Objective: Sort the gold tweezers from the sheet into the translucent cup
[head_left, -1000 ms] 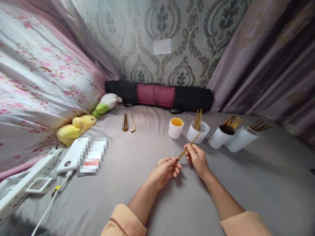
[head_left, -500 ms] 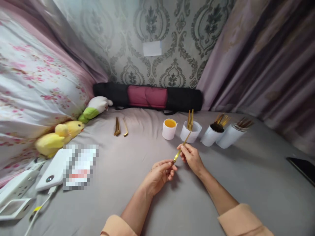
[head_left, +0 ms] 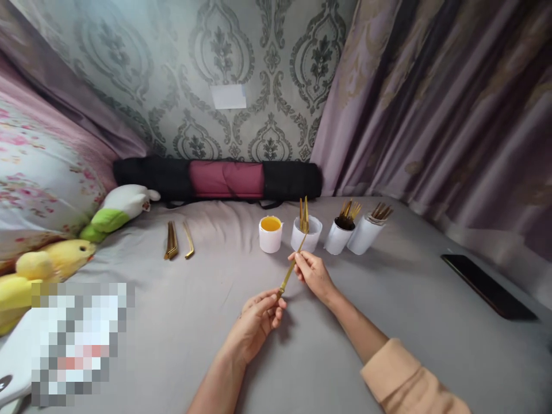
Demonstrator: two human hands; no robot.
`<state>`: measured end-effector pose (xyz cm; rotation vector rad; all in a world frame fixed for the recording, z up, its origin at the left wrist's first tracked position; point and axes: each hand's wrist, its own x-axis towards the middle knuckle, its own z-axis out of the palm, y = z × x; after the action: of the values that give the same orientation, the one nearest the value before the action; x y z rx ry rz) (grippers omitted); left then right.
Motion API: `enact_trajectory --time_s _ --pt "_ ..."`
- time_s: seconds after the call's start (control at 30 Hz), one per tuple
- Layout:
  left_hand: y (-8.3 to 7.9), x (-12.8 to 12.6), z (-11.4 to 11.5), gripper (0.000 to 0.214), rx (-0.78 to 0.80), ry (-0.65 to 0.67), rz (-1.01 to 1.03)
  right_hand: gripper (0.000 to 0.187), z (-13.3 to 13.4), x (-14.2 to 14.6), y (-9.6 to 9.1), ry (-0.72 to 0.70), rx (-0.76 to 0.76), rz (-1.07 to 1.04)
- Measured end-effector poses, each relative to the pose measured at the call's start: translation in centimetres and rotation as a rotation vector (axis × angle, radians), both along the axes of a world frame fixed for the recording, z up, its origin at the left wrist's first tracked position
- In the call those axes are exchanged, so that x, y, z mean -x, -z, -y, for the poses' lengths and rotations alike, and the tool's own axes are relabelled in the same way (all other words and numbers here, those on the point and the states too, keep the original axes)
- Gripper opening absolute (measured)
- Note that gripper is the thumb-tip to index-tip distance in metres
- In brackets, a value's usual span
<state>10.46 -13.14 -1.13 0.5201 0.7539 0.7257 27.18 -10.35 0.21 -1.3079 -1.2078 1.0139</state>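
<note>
Between my two hands runs a slim gold-coloured stick [head_left: 288, 278], slanting up and to the right; its exact kind is unclear. The fingers of my left hand [head_left: 259, 322] pinch its lower end. My right hand [head_left: 314, 275] is closed around its upper part. Just behind the right hand stands a white cup [head_left: 314, 236] with several thin gold pieces [head_left: 304, 218] upright in it. To its left is a white cup [head_left: 270, 241] with a yellow-orange inside. Several gold pieces with bent ends [head_left: 171, 241] lie at the left, beside a single bent one [head_left: 188, 241].
Two white cylinders [head_left: 337, 238] [head_left: 365, 234] hold brown and gold sticks at the right. A black phone [head_left: 487, 287] lies farther right. A black and maroon roll [head_left: 226, 178] lines the wall. Plush toys [head_left: 116, 210] and a white device [head_left: 17, 351] sit at the left on grey cloth.
The view has turned to the right, so things sit farther left in the picture. Both hands keep hold of the gold stick in much the same pose.
</note>
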Motion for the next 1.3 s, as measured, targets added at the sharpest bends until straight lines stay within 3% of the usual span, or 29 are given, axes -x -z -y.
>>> enact_trajectory --time_s 0.43,0.8,1.3 --pt "-0.4 -0.1 -0.2 0.026 0.019 0.001 -0.009 0.034 -0.4 -1.1 -0.8 0.08 -0.042 -0.005" --pt "0.4 -0.1 -0.2 0.026 -0.042 0.019 -0.017 0.034 -0.3 -2.9 -1.9 0.198 -0.129 -0.02" --pt "0.3 -0.5 0.4 0.021 -0.163 0.012 -0.046 0.039 2.4 -4.6 -2.8 0.305 -0.155 -0.02"
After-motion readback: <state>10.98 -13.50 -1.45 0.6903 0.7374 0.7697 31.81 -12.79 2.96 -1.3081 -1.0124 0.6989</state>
